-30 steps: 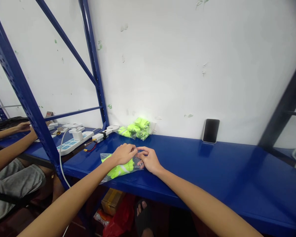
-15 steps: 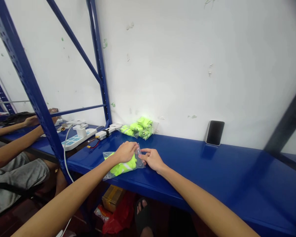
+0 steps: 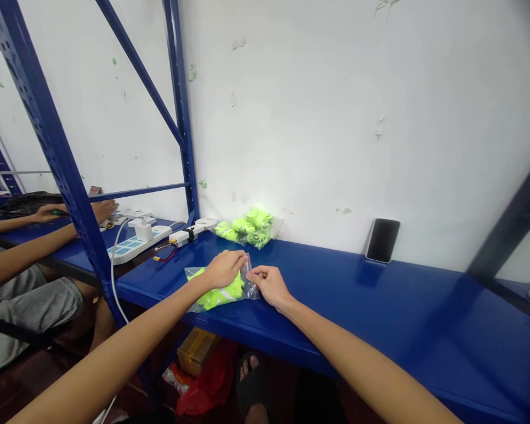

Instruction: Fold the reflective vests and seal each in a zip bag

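Note:
A clear plastic bag (image 3: 251, 288) lies on the blue shelf top near its front edge. Inside it is folded neon-yellow fabric (image 3: 216, 297) with pale reflective stripes. My left hand (image 3: 226, 268) rests over the bag, its fingers closed on the upper part of the bag's right end. At that same end my right hand (image 3: 269, 284) pinches the plastic edge between thumb and fingers. Part of the fabric is hidden under my left hand and wrist.
Bagged neon-yellow bundles (image 3: 257, 224) lie against the wall. A phone (image 3: 383, 239) leans there on the right. Left are a small white fan (image 3: 189, 234), a power strip (image 3: 132, 246), a blue post (image 3: 66, 171) and a co-worker's hand (image 3: 103, 210). Below sits a cardboard box (image 3: 198, 351).
My right hand has shifted slightly along the bag's right edge, still pinching. My left hand stays on the bag. The co-worker's hands have moved, and the view has tilted a little.

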`<state>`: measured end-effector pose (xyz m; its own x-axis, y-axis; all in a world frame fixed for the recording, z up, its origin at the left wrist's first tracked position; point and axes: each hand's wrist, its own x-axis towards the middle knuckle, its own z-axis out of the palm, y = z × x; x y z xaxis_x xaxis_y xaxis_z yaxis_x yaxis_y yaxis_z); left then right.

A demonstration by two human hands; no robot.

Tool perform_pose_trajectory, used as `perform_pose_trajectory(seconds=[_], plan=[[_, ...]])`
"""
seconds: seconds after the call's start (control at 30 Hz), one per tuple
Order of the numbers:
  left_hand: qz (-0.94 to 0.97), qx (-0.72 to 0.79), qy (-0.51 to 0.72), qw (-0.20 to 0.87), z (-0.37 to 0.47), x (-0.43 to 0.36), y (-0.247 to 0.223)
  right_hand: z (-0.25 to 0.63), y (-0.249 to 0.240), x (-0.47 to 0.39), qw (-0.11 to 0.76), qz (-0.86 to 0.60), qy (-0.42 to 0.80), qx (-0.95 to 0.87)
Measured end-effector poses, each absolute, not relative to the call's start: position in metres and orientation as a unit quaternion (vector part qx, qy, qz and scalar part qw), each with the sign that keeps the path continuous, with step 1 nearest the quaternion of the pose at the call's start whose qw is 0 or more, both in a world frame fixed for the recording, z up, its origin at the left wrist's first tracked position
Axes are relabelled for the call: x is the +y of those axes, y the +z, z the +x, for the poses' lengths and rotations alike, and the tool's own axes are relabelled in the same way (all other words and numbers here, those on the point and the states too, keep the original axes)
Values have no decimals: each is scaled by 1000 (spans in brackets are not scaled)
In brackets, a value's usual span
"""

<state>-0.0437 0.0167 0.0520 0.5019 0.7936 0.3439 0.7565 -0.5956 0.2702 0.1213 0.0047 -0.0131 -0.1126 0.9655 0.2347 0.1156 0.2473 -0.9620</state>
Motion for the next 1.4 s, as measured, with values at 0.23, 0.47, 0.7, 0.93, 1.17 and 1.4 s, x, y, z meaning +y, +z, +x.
perform_pose_trajectory(seconds=[0.23, 0.47, 0.7, 0.93, 1.17, 1.4], plan=[[847, 462, 255, 61, -43, 17, 51, 119, -12, 4, 492, -457, 412, -616], [852, 448, 261, 74, -45, 21, 48, 121, -17, 7, 486, -457, 394, -632], [849, 450, 265, 76, -46, 22, 47, 122, -17, 8, 485, -458, 386, -638], [851, 446, 264, 85, -46, 22, 46, 122, -18, 10, 481, -460, 386, -638], [849, 441, 277, 88, -45, 21, 46, 120, -16, 8, 491, -455, 388, -634], [850, 435, 285, 87, -47, 20, 44, 118, -15, 10, 495, -453, 389, -631]])
